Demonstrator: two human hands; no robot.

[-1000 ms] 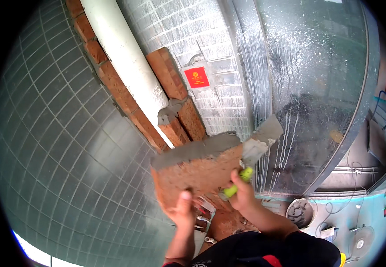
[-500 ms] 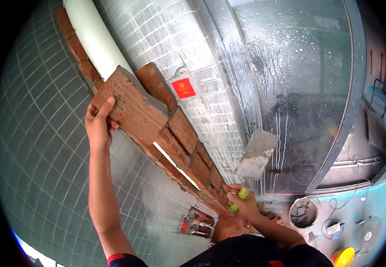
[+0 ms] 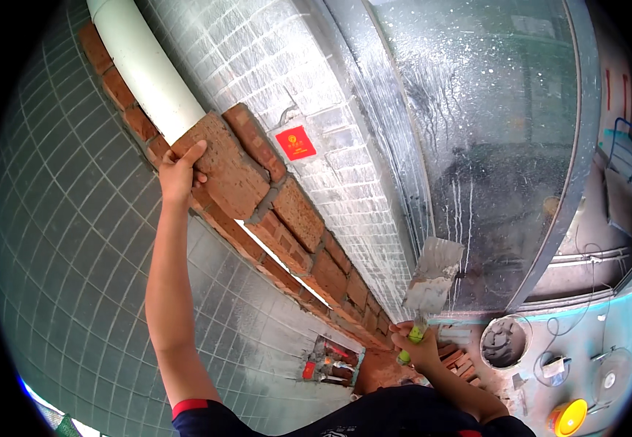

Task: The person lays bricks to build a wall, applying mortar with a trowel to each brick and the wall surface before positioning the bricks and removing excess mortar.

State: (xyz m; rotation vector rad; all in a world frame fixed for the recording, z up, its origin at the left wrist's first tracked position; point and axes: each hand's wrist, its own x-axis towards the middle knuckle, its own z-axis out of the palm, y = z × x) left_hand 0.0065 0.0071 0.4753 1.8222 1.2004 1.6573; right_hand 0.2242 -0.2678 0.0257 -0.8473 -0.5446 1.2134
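My left hand (image 3: 176,178) grips a reddish-brown brick (image 3: 225,164) by its near left edge, thumb on its face. The brick lies at the top of a narrow brick wall (image 3: 297,215), beside another brick (image 3: 256,140) set on edge and just below a white pipe (image 3: 148,69). Grey mortar shows along the joint at the held brick's lower end. Off to the lower right, my right hand (image 3: 419,347) is closed round the green handle of a trowel (image 3: 434,271). Its flat blade points up, with pale mortar smeared on it.
Grey tiles (image 3: 75,240) cover the wall at left. A red card (image 3: 295,143) is on the whitish wall, next to a wet glass panel (image 3: 491,146). Below stand a mortar bucket (image 3: 523,342), loose bricks (image 3: 463,363) and a yellow bucket (image 3: 569,419). An opening (image 3: 332,360) in the tiles holds pipes.
The held brick has come down from a raised tilt to lie against the wall top beside the edge-set brick. My right hand and the trowel have shifted slightly right and down.
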